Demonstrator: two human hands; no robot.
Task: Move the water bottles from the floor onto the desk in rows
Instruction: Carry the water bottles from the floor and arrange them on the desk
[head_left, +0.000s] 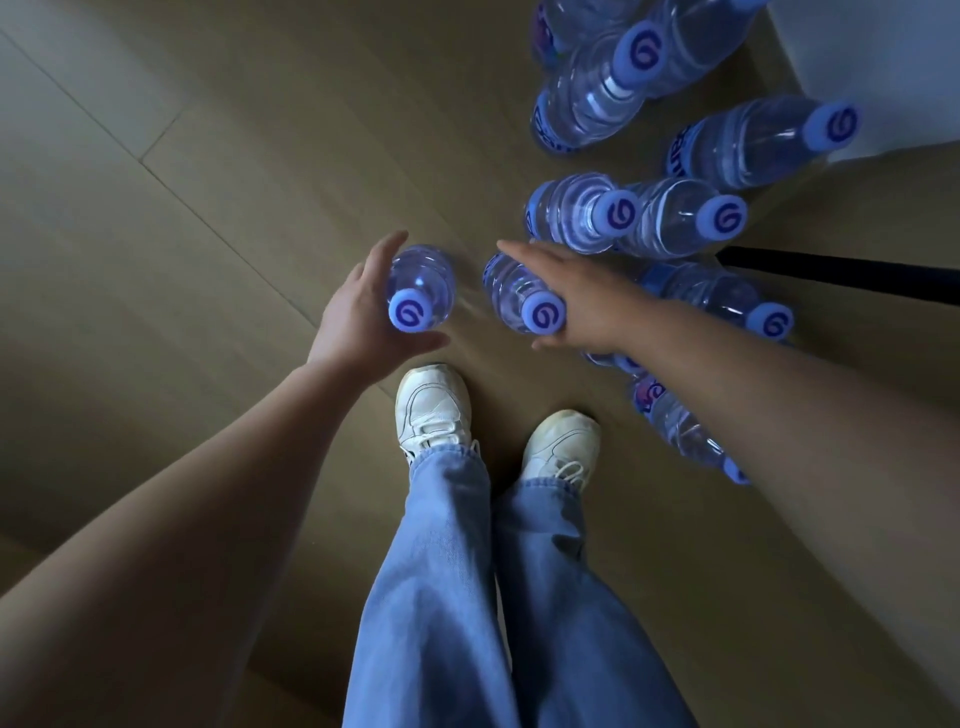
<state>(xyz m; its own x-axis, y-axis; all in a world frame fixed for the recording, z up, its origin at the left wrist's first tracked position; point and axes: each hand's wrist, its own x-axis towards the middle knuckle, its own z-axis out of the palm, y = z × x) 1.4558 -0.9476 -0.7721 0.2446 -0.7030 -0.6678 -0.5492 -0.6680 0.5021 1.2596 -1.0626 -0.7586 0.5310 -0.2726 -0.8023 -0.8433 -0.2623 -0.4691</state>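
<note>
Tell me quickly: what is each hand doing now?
Left hand: grips a bottle near its cap.
Right hand: around a second bottle, fingers fairly straight; grip unclear.

Floor (218, 171): tan wood-look planks, seams running diagonally. Pale grey-white panel (883, 57) in the top right corner, wall or furniture, can't tell. Thin dark bar (841, 273) comes in from the right edge. Dim light, corners shadowed.
</note>
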